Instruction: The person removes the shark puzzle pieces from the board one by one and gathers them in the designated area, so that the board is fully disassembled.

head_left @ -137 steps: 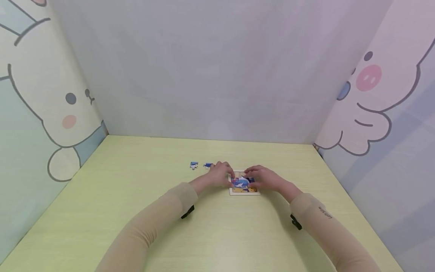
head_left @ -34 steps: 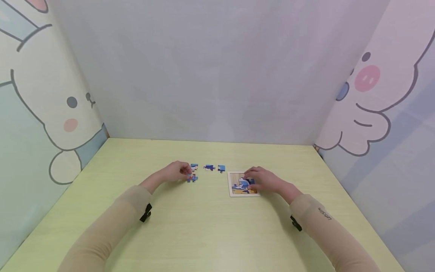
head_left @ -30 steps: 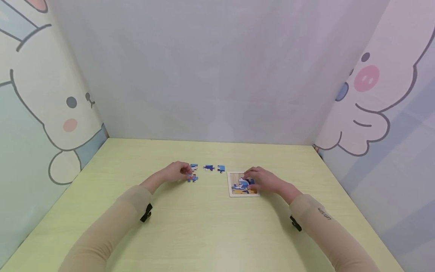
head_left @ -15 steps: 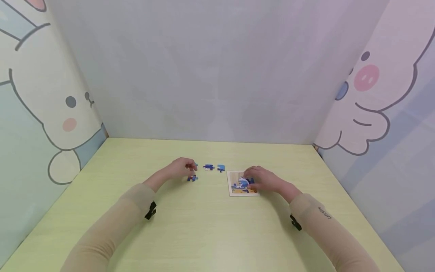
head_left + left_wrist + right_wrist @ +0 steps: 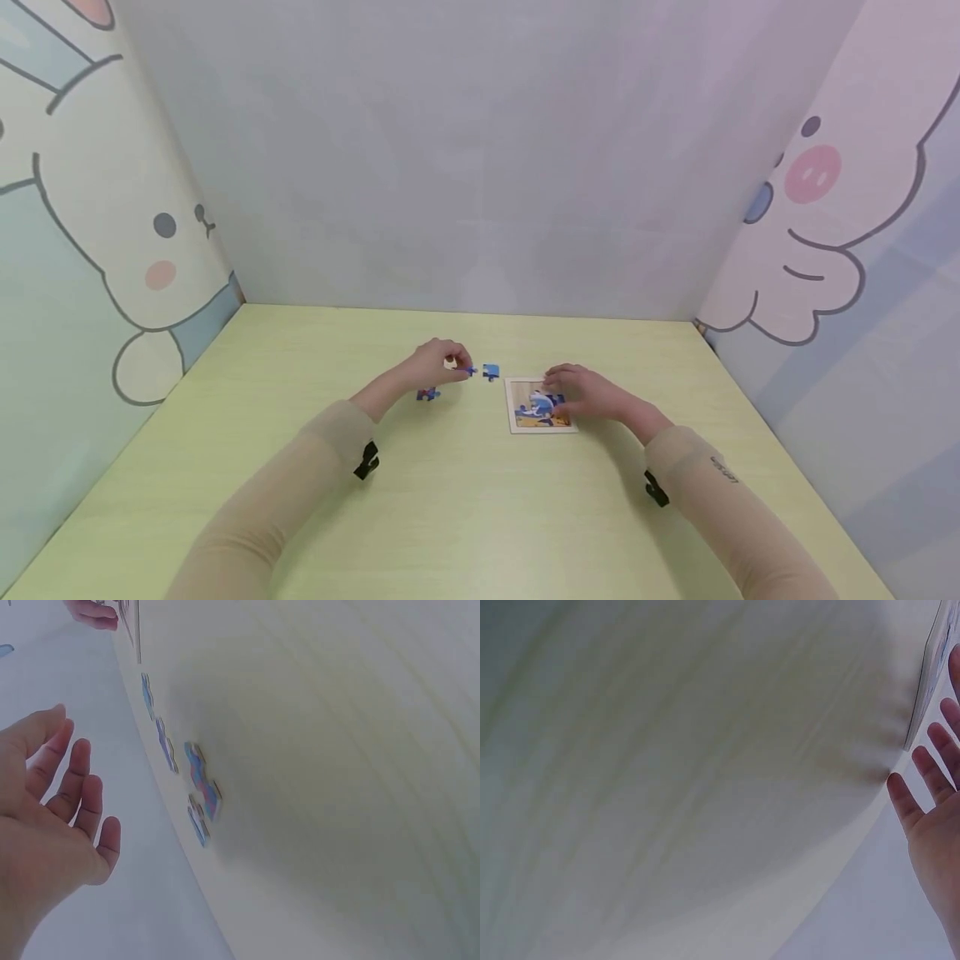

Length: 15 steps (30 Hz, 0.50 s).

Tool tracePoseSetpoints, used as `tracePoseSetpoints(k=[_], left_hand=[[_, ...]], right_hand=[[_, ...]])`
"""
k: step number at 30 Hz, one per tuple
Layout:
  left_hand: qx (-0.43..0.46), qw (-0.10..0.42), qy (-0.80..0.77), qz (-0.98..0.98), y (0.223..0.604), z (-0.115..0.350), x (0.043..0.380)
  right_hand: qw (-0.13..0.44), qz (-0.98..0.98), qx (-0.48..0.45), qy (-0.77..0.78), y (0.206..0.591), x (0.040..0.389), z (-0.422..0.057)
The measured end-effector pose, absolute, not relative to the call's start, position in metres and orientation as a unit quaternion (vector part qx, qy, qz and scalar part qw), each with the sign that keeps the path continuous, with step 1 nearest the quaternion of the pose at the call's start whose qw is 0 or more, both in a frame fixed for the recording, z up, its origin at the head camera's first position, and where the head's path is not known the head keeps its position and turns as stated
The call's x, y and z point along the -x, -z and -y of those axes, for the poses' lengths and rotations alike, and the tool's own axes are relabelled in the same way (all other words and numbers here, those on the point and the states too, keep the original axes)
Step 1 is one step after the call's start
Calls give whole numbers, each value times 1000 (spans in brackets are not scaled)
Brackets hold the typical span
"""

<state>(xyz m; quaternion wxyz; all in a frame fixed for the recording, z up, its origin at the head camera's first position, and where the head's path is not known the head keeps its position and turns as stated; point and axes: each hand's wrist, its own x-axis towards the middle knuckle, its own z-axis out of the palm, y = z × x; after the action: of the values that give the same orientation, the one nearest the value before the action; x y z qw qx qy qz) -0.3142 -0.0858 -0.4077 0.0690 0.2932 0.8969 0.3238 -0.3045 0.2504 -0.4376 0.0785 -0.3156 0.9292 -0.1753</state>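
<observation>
Pale walls [image 5: 480, 167] with cartoon animals [image 5: 97, 183] border a yellow-green tabletop [image 5: 487, 517].

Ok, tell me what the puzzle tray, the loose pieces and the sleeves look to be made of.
Puzzle tray: probably wood or fibreboard, with a pale matte rim; its uncovered floor looks tan and wood-like.
Loose pieces: likely wood or thick board with printed tops; the left wrist view shows thick side edges.
Sleeves: matte beige fabric, judging by the soft creases; the fibre is unclear.

Frame [image 5: 543, 431] on table [image 5: 480, 508], wall [image 5: 480, 167] behind. First piece [image 5: 491, 372] left of frame; second piece [image 5: 166, 746] left of that, under left hand [image 5: 435, 364]; third piece [image 5: 196, 769] further left, more forward; fourth piece [image 5: 197, 823] just behind third. Right hand [image 5: 588, 392] over frame's right side.
</observation>
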Motion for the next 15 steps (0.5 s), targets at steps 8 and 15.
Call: tracePoseSetpoints(k=[8, 15], left_hand=[[-289, 56, -298, -908, 409, 47, 309], [-304, 71, -273, -910, 413, 17, 307]], right_hand=[[78, -935, 304, 168, 438, 302, -260], [100, -930, 309, 173, 438, 302, -265]])
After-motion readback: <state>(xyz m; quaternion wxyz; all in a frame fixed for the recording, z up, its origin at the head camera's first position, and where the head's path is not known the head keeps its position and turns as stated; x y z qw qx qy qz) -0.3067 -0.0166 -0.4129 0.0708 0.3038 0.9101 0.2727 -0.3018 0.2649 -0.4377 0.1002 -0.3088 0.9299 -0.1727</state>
